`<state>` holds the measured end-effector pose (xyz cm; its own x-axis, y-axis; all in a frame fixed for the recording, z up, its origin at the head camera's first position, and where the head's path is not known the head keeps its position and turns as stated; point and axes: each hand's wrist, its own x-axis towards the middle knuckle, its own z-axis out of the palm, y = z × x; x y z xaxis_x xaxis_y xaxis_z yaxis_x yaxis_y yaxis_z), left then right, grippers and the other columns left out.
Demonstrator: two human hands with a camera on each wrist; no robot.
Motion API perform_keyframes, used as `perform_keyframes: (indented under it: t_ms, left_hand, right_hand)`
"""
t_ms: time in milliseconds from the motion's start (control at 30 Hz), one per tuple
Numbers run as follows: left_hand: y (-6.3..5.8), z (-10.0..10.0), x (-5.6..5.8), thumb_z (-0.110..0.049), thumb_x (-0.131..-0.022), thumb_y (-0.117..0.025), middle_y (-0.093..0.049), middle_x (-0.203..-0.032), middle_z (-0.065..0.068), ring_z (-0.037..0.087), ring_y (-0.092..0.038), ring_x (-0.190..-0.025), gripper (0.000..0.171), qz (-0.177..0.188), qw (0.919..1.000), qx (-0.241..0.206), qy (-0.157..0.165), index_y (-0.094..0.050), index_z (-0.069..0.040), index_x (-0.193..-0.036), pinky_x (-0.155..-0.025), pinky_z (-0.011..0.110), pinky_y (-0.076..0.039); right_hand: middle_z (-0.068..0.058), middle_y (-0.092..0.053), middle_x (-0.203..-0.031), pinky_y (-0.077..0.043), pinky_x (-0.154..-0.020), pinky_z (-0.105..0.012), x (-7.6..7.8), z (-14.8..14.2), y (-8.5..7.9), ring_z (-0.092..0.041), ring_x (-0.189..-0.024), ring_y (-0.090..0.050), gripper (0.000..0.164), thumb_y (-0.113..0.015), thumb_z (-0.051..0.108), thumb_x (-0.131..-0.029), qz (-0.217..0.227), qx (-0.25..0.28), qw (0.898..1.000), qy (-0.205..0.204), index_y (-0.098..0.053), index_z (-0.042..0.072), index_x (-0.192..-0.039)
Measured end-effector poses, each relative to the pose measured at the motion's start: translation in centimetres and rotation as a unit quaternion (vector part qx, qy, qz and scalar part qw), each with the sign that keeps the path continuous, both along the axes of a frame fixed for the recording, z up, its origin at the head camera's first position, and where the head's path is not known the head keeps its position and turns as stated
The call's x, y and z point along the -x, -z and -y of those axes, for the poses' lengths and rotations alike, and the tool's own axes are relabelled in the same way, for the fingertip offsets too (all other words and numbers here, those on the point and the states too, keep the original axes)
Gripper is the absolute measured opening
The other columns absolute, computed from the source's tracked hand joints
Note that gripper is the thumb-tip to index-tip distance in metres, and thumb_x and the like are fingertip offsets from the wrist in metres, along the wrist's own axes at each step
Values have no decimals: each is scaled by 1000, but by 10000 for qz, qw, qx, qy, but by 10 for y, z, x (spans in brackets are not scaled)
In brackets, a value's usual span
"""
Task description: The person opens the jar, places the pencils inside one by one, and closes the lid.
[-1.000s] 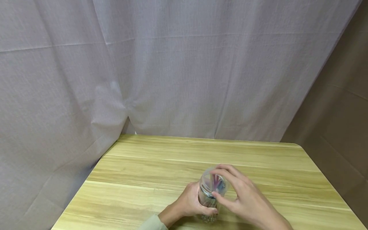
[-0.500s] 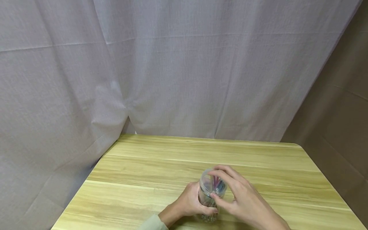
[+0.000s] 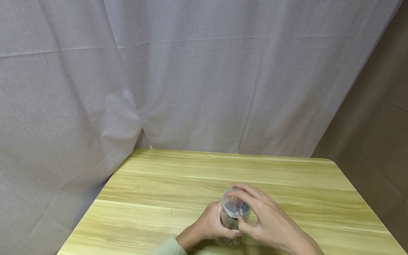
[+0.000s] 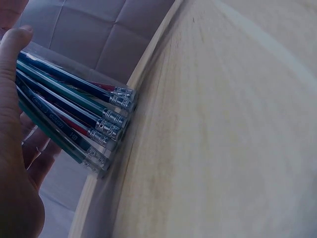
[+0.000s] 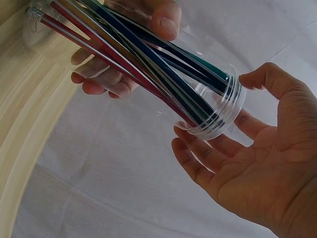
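Note:
A clear plastic jar (image 3: 228, 222) stands upright on the table near its front. Inside are several pencils (image 4: 74, 96), dark blue, green and red, with their metal-banded ends down at the jar's base. My left hand (image 3: 210, 222) wraps round the jar's body, thumb across the near side. At the top, my right hand (image 3: 271, 221) grips the clear lid (image 5: 229, 111) by its rim, thumb on the near side and fingers on the far side. The right wrist view shows both hands on the jar, the right palm apart from it.
The wood-grain table (image 3: 153, 198) extends behind and to both sides of the jar. A grey curtain (image 3: 197, 88) hangs along the back and left, with a brown one (image 3: 373, 141) on the right.
My right fingers have shifted slightly left along the lid's far rim, while the thumb has slid a little right at the front. The left hand and jar have stayed put.

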<state>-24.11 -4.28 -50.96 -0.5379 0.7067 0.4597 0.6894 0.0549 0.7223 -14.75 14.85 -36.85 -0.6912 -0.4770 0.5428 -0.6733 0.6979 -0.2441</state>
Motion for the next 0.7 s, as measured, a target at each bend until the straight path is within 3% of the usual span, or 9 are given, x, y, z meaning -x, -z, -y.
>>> perform_keyframes:
  t_ms: [300,567,700]
  left_hand:
    - [-1,0,0,-28,-83,-89,-69,-131,-6,3,-66,-116,74,-218,9997,68,-28,-50,-18,-145,-98,21,-54]
    - [-2,-1,-1,-25,-83,-90,-70,-132,-4,4,-66,-116,74,-328,9994,60,-7,-51,-16,-146,-96,20,-54]
    - [-1,-1,0,-24,-82,-89,-70,-130,-6,3,-67,-116,74,-344,9994,44,-22,-51,-17,-145,-96,21,-54]
  right_hand:
    - [12,-61,-136,-59,-88,-40,0,-1,1,-10,-113,-63,62,-89,22,-80,-148,96,9998,116,-65,26,-137]
    - [13,-62,-124,-58,-78,-38,2,2,5,-7,-103,-63,61,-91,42,-81,-163,88,9980,599,-67,24,-134]
    - [4,-62,-132,-59,-83,-46,2,1,7,-16,-111,-65,70,-89,50,-81,-98,66,9975,692,-63,25,-141]
